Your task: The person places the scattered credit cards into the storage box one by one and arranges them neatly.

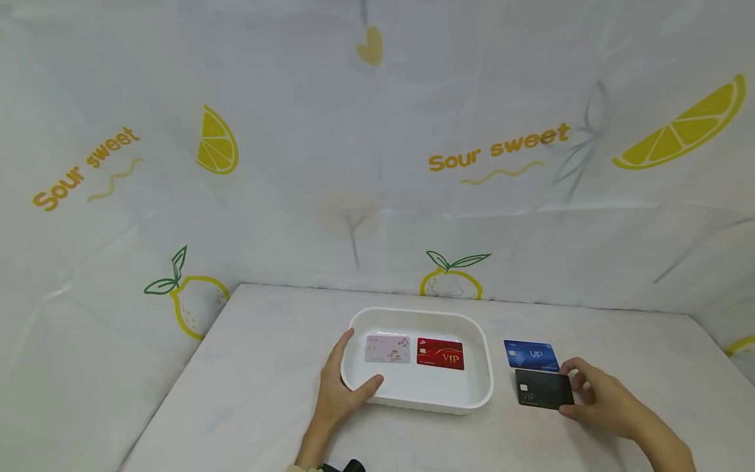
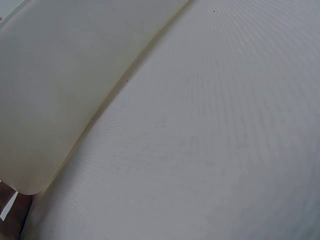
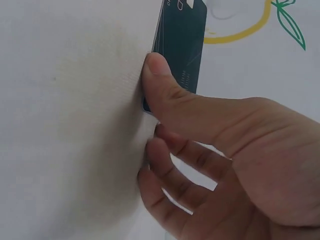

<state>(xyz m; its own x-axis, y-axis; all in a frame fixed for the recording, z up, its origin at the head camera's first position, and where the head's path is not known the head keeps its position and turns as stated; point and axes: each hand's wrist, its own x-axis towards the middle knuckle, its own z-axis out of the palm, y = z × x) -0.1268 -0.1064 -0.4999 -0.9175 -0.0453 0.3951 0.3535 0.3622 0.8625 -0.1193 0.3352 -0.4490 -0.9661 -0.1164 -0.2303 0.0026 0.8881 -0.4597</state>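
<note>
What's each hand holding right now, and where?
Right hand pinches the black card by its right short edge. Left hand grips the white tray at its left rim.

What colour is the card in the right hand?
Black card, pinched by the right hand; the head view shows it best.
</note>
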